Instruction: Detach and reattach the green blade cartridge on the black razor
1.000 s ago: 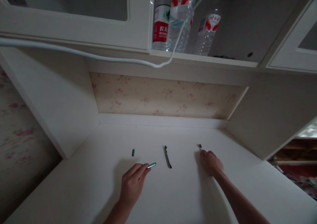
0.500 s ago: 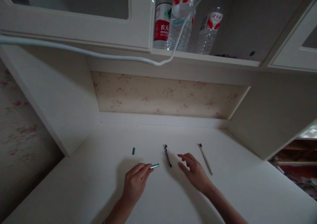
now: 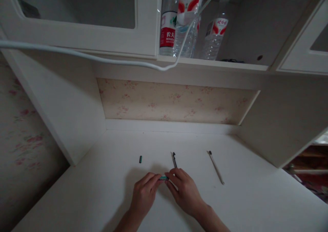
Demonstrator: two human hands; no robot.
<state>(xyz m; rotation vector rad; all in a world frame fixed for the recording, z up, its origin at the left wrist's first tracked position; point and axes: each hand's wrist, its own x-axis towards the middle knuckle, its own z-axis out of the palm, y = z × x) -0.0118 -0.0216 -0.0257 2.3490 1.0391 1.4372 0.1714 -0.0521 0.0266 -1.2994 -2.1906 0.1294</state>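
Above the white desk (image 3: 107, 204), my left hand (image 3: 145, 192) pinches the left end of a small green-and-black razor cartridge (image 3: 163, 178). The fingers of my right hand (image 3: 186, 192) are closed on the cartridge's other end, so both hands hold it between their fingertips. Just beyond my right fingers lies a thin black razor handle (image 3: 174, 160), its near part hidden behind them. A second green-and-black cartridge (image 3: 140, 159) rests on the desk to the left. Farther right is a slim pale stick with a dark tip (image 3: 216, 167), resembling a toothbrush.
Overhead, a cabinet shelf (image 3: 235, 65) holds several plastic bottles (image 3: 216, 33). A white cable (image 3: 102, 58) hangs across the front of the cabinet. Side panels (image 3: 58, 98) flank the desk, and a floral-papered wall (image 3: 164, 102) stands behind it.
My right hand has moved left and closed on the cartridge's right end, covering part of the razor handle. My left hand still holds the cartridge. The camera view has shifted slightly.
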